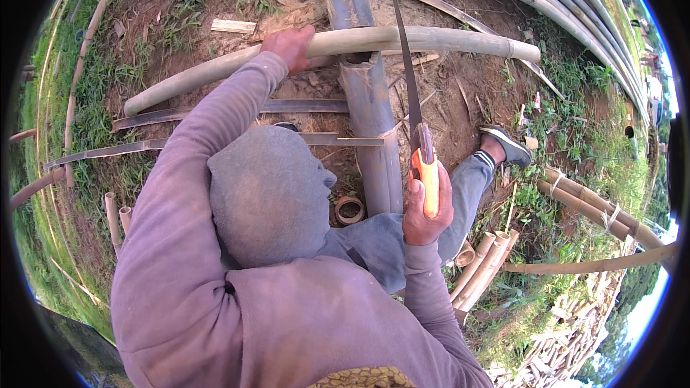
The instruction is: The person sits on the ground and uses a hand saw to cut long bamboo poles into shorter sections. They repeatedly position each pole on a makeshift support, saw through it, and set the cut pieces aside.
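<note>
My left hand (289, 49) is closed around a pale bamboo pole (453, 39), left of where it crosses a thick grey bamboo trunk (370, 115). A dark opening shows in the trunk just below the pole. In my right hand (428, 210) is a handsaw (427, 172) with an orange handle, its fingers wrapped round the grip. The saw's long dark blade points away from me and passes over the pole just right of the trunk. Whether its teeth touch the bamboo, I cannot tell.
Split bamboo strips (309, 106) lie left of the trunk. A cut bamboo ring (350, 210) sits beside it. My outstretched leg (467, 201) is at right, near short bamboo pieces (485, 266). Long poles (546, 3) lie at the far right. A rounded grey cloth shape (266, 194) hides some ground.
</note>
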Tool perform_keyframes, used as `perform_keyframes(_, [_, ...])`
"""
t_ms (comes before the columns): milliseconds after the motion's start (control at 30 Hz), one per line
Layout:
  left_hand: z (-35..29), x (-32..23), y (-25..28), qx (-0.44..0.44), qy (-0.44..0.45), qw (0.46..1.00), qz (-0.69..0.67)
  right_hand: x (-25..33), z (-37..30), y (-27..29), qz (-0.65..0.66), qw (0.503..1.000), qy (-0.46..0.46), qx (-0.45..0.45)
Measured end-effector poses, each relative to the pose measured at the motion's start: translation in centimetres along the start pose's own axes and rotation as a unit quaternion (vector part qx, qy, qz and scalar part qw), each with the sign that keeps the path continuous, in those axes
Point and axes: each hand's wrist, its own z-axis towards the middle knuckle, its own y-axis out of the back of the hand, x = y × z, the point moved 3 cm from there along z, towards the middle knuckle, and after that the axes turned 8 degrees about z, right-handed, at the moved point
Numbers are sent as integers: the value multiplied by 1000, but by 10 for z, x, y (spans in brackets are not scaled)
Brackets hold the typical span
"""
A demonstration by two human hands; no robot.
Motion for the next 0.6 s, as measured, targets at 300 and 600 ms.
perform_keyframes(300, [3,-4,4,9,-3,1000,15,-17,70,-46,-1,998,47,-37])
perform_keyframes(600, [-1,2,2,5,-14,999,30,13,-29,12,69,997,-43,-13])
